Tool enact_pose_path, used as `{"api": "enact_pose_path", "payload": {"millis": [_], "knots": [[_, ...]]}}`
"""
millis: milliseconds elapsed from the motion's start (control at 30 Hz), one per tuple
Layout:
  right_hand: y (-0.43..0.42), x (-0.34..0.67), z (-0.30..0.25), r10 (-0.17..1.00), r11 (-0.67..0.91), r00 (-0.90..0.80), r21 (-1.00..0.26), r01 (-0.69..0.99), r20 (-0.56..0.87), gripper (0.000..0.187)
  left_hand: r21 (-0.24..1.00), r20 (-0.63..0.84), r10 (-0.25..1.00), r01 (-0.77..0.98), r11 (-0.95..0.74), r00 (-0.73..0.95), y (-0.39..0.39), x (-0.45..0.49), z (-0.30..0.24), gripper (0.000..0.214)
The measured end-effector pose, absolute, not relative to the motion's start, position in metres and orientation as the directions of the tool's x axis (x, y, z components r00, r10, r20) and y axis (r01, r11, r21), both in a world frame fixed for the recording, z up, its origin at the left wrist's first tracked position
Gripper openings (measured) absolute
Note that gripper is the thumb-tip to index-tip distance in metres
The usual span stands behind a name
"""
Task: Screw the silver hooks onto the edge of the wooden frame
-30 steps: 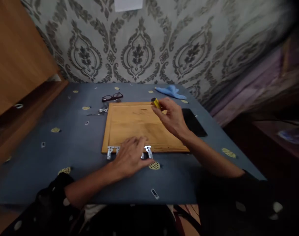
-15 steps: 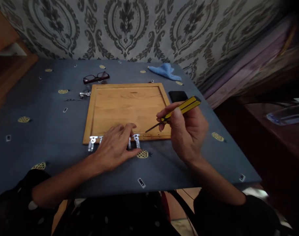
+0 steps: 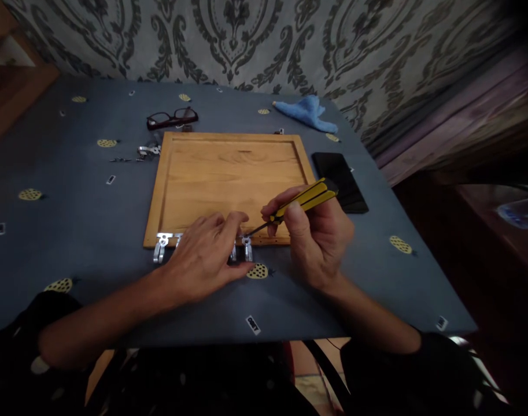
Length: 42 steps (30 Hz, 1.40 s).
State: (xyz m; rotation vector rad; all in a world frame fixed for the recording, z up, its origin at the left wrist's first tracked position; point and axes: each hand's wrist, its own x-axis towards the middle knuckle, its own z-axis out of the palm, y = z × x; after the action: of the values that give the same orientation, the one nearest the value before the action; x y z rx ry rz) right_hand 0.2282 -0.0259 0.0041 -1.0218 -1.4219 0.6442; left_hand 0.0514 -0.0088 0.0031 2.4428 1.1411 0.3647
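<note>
A framed wooden panel (image 3: 216,179), like a cabinet door, lies flat on the table. Silver metal hinges line its near edge; the leftmost hinge (image 3: 161,247) is uncovered. My left hand (image 3: 207,245) is curled over the hinges in the middle, partly hiding them, with its thumb below the panel's edge and a hinge between thumb and forefinger. Beside it shows the right-end hinge (image 3: 247,247). My right hand (image 3: 318,237) grips a screwdriver (image 3: 309,196) by its yellow and black handle. The dark shaft slants down left, its tip at the right-end hinge.
Behind the panel lie eyeglasses (image 3: 172,118) and a blue cloth (image 3: 307,112). A spare hinge (image 3: 148,151) and a few small metal parts (image 3: 120,159) sit to its left. On the right rests a black phone-like slab (image 3: 340,182). A patterned cloth (image 3: 231,34) hangs behind the table.
My right hand has moved left with the screwdriver, bringing the tip from above the panel to the right-end hinge. The left hand keeps its place on the hinges. The view has shifted slightly.
</note>
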Motion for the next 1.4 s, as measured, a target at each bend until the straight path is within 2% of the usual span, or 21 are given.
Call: {"api": "enact_pose_path", "payload": {"millis": [200,333,567,900,1400], "knots": [[-0.025,0.229,0.005,0.865,0.467,0.069,-0.847,0.252,0.497,0.018,0.462,0.056,0.782,0.678,-0.572,0.621,-0.009,0.051,0.004,0.057],[-0.026,0.232,0.014,0.890,0.432,0.010,-0.851,0.298,0.456,0.015,0.464,0.056,0.773,0.670,-0.580,0.631,-0.009,0.051,0.004,0.053],[-0.023,0.242,0.037,0.922,0.375,-0.236,-0.862,0.342,0.308,0.013,0.455,0.055,0.771,0.671,-0.585,0.634,-0.009,0.051,0.003,0.053],[-0.024,0.240,0.031,0.928,0.372,-0.140,-0.873,0.317,0.345,0.012,0.449,0.065,0.775,0.675,-0.585,0.628,-0.008,0.052,0.003,0.052],[-0.024,0.239,0.023,0.904,0.399,-0.036,-0.813,0.424,0.425,0.011,0.462,0.064,0.767,0.662,-0.590,0.639,-0.009,0.052,0.003,0.056]]}}
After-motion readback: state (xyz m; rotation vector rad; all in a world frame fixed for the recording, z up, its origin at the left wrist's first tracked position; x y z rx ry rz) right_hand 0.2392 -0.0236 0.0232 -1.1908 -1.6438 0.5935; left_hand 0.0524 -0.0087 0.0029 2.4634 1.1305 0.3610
